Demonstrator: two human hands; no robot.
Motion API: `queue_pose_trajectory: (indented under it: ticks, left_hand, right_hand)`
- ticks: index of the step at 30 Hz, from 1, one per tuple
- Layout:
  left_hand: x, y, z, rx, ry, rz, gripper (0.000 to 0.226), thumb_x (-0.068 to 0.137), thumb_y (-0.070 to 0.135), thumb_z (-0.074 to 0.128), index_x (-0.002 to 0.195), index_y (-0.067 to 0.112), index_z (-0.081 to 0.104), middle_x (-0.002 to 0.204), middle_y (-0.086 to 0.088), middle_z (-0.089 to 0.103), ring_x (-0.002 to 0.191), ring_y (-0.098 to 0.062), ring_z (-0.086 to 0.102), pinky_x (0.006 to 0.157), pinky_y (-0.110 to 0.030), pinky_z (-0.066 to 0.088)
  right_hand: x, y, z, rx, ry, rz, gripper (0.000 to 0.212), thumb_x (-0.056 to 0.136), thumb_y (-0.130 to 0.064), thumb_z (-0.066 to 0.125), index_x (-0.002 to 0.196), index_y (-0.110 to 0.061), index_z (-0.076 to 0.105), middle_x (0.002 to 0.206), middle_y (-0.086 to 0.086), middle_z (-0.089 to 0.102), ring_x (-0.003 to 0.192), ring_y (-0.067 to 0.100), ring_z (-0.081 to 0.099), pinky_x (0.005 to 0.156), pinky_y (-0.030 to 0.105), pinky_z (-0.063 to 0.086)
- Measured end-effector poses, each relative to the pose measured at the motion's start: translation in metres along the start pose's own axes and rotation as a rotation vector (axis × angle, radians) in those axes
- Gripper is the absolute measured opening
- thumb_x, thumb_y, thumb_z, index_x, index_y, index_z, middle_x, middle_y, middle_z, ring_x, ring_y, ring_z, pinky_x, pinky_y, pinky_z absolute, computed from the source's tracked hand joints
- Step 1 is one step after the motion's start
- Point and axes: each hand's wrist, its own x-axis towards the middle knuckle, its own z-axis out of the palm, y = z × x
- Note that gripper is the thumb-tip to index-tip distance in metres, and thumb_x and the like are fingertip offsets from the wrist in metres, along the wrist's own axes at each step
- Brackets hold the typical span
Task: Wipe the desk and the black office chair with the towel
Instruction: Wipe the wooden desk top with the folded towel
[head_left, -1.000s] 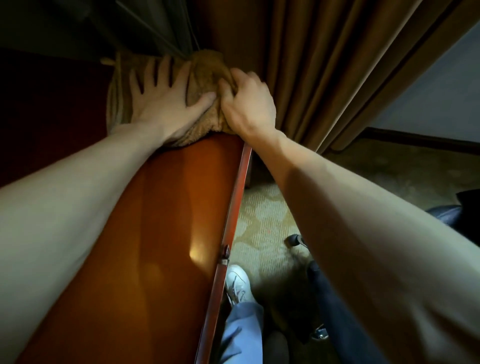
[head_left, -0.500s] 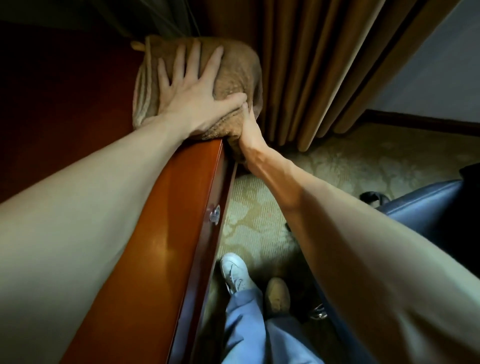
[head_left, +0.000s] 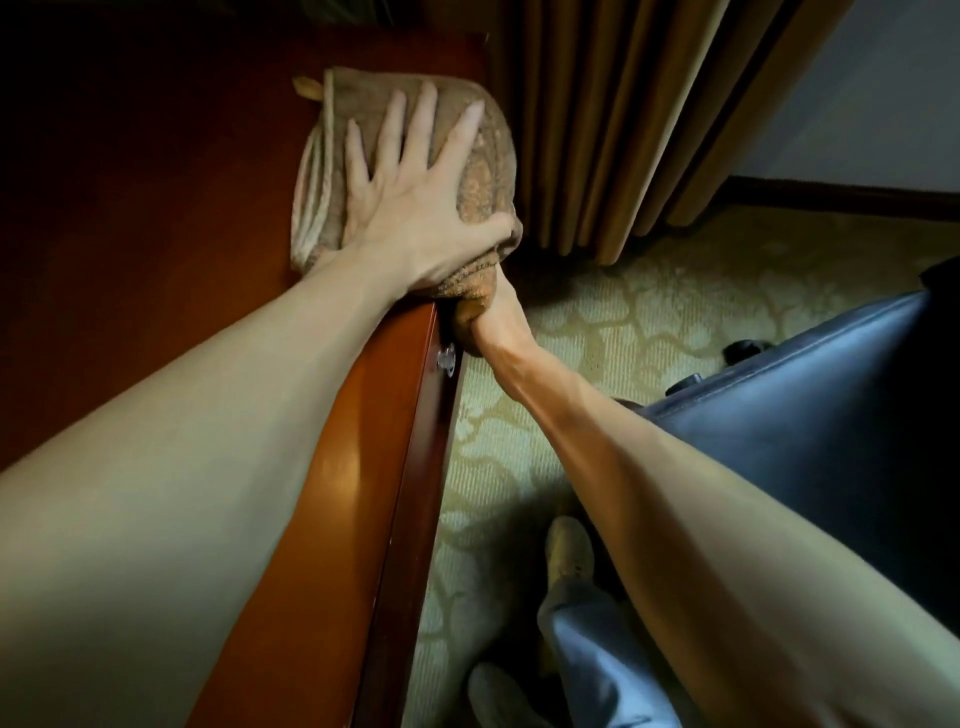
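A brown towel (head_left: 485, 171) lies bunched at the far right corner of the glossy red-brown desk (head_left: 374, 415) and hangs over its front edge. My left hand (head_left: 410, 197) presses flat on the towel with its fingers spread. My right hand (head_left: 491, 317) reaches up below the desk edge and grips the towel's hanging end; the cloth covers its fingers. The black office chair (head_left: 831, 415) stands at the right, behind my right forearm.
Brown curtains (head_left: 623, 130) hang just beyond the desk corner. A drawer knob (head_left: 445, 358) sticks out below the edge. Patterned carpet (head_left: 571, 338) covers the floor. My legs in blue trousers (head_left: 587, 654) and a shoe (head_left: 569, 545) are between desk and chair.
My right hand has dropped from the top of the towel to below the desk's front edge. My left hand has spread wider over the towel.
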Motion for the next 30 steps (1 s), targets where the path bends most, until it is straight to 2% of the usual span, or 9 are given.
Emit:
queue_pose_trajectory:
  ticks: [4, 7, 9, 11, 13, 19, 23, 26, 30]
  left_hand:
    - [-0.038, 0.004, 0.006, 0.012, 0.034, 0.042, 0.085, 0.091, 0.066, 0.042, 0.164, 0.038, 0.008, 0.173, -0.006, -0.004, 0.159, -0.027, -0.008, 0.125, -0.058, -0.007]
    - [-0.067, 0.003, 0.010, 0.006, 0.059, 0.056, 0.073, 0.098, 0.057, 0.041, 0.163, 0.038, 0.013, 0.173, -0.006, -0.003, 0.159, -0.026, -0.007, 0.125, -0.057, -0.008]
    - [-0.082, 0.004, 0.010, 0.004, 0.059, 0.061, 0.070, 0.098, 0.056, 0.042, 0.162, 0.040, 0.018, 0.173, -0.005, -0.002, 0.159, -0.026, -0.007, 0.125, -0.056, -0.008]
    - [-0.100, 0.004, 0.011, 0.004, 0.058, 0.059, 0.069, 0.096, 0.056, 0.044, 0.160, 0.040, 0.023, 0.173, -0.006, -0.002, 0.159, -0.026, -0.007, 0.125, -0.056, -0.008]
    - [-0.116, 0.006, 0.011, 0.011, 0.060, 0.055, 0.068, 0.095, 0.053, 0.046, 0.159, 0.038, 0.027, 0.173, -0.006, -0.002, 0.159, -0.026, -0.007, 0.125, -0.055, -0.007]
    - [-0.160, 0.010, 0.017, 0.000, 0.067, 0.079, 0.063, 0.091, 0.038, 0.049, 0.152, 0.023, 0.042, 0.173, -0.009, -0.001, 0.159, -0.027, -0.005, 0.128, -0.051, -0.003]
    - [-0.193, 0.019, 0.021, -0.015, 0.082, 0.068, 0.056, 0.092, 0.030, 0.046, 0.144, 0.011, 0.049, 0.173, -0.012, 0.003, 0.160, -0.030, -0.002, 0.129, -0.051, 0.000]
    - [-0.233, 0.015, 0.021, -0.036, 0.049, 0.088, 0.060, 0.098, 0.035, 0.034, 0.155, 0.014, 0.040, 0.173, -0.012, 0.003, 0.160, -0.028, -0.001, 0.129, -0.051, 0.001]
    - [-0.265, -0.003, 0.014, -0.021, -0.039, 0.078, 0.064, 0.102, 0.051, 0.023, 0.163, 0.028, 0.025, 0.174, -0.004, -0.002, 0.160, -0.021, -0.006, 0.128, -0.050, -0.002]
  right_hand:
    - [-0.030, 0.032, 0.013, 0.045, 0.022, -0.016, 0.080, 0.068, -0.070, 0.036, 0.134, -0.026, 0.053, 0.095, -0.008, 0.054, 0.075, 0.009, 0.045, 0.070, 0.027, 0.038]
    - [-0.053, 0.052, 0.023, 0.129, 0.064, 0.026, 0.071, 0.078, -0.065, 0.034, 0.136, -0.029, 0.055, 0.098, -0.005, 0.054, 0.070, 0.006, 0.041, 0.064, 0.027, 0.035]
    - [-0.066, 0.062, 0.029, 0.137, 0.093, 0.021, 0.069, 0.083, -0.065, 0.031, 0.138, -0.030, 0.055, 0.102, -0.005, 0.060, 0.074, 0.006, 0.049, 0.065, 0.027, 0.040]
    - [-0.079, 0.074, 0.037, 0.137, 0.107, 0.013, 0.067, 0.088, -0.070, 0.031, 0.141, -0.037, 0.053, 0.122, -0.004, 0.068, 0.100, 0.015, 0.065, 0.086, 0.038, 0.054]
    - [-0.094, 0.083, 0.043, 0.149, 0.109, -0.011, 0.057, 0.098, -0.064, 0.034, 0.146, -0.039, 0.051, 0.135, -0.001, 0.066, 0.122, 0.020, 0.062, 0.106, 0.047, 0.051]
    - [-0.143, 0.108, 0.053, 0.122, 0.047, -0.084, 0.072, 0.089, -0.061, 0.038, 0.153, -0.030, 0.044, 0.148, 0.003, 0.056, 0.132, 0.022, 0.055, 0.114, 0.046, 0.044]
    - [-0.167, 0.126, 0.067, 0.111, 0.035, -0.078, 0.084, 0.082, -0.066, 0.037, 0.155, -0.024, 0.042, 0.157, 0.006, 0.046, 0.144, 0.026, 0.043, 0.120, 0.050, 0.035]
    - [-0.203, 0.131, 0.083, 0.135, 0.078, -0.039, 0.094, 0.075, -0.063, 0.030, 0.157, -0.016, 0.038, 0.161, 0.009, 0.040, 0.152, 0.029, 0.030, 0.125, 0.050, 0.026]
    - [-0.248, 0.129, 0.091, 0.133, -0.011, -0.025, 0.077, 0.098, -0.064, 0.022, 0.165, -0.031, 0.005, 0.173, -0.011, 0.002, 0.158, 0.010, -0.005, 0.131, 0.041, 0.001]
